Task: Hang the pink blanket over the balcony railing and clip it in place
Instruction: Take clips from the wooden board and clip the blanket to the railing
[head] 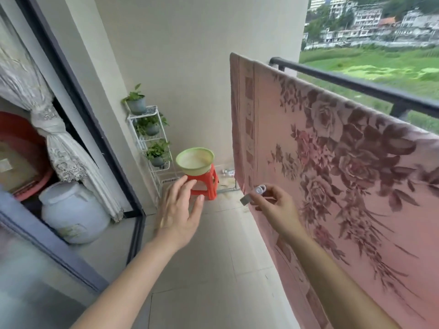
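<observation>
The pink blanket [332, 167] with a dark rose pattern hangs draped over the black balcony railing [370, 87] on the right, its inner side falling toward the floor. My right hand [273, 204] is raised in front of the blanket's lower left part, fingers pinched on a small clear clip [257, 191] with a grey end. My left hand [180, 210] hovers in mid-air to the left of it, fingers spread, holding nothing.
A green basin [195, 161] sits on an orange plastic stool [204, 184] at the far end. A white wire rack [152, 143] with potted plants stands beside it. A sliding glass door frame [95, 129], a curtain and a white jar [71, 212] are on the left.
</observation>
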